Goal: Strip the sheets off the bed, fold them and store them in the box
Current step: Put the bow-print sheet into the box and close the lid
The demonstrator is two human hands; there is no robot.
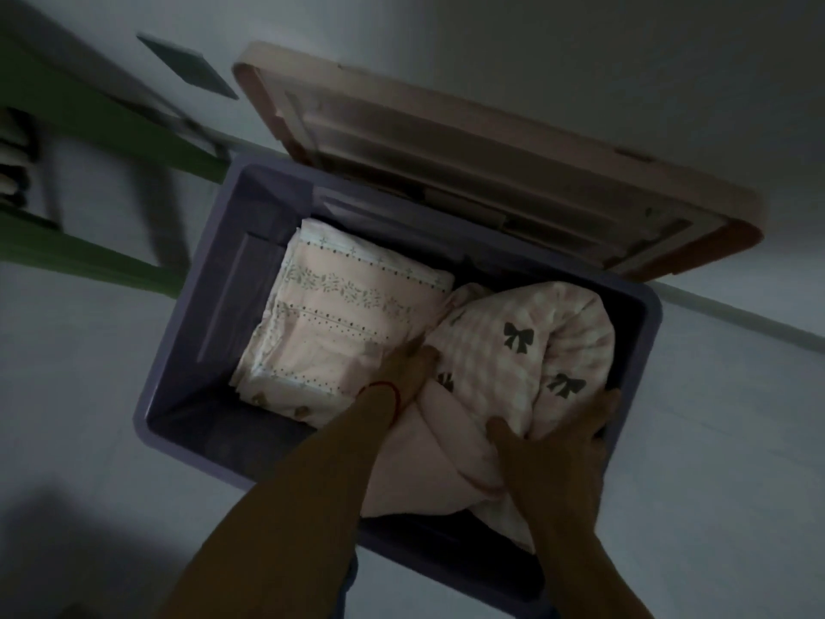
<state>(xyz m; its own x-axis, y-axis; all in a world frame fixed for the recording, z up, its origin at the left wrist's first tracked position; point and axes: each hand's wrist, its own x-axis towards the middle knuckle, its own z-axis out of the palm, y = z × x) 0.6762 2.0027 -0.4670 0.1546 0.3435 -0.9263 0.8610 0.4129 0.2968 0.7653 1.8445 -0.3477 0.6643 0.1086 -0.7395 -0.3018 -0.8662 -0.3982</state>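
A purple storage box (178,377) stands open on the floor, its beige lid (468,140) tilted back against the wall. Inside on the left lies a folded pink sheet with leaf and dot bands (339,314). On the right is a bundled pink checked sheet with dark bows (531,346), part of it hanging over the near rim. My left hand (404,368) presses down between the two sheets, fingers tucked into the gap. My right hand (553,440) lies spread on the bow sheet's near side, fingers straight, thumb on the fabric.
A green frame (89,118) with dark shelves stands at the left, close to the box's far corner. A pale floor surrounds the box. A grey wall with a small plate (187,64) runs behind the lid.
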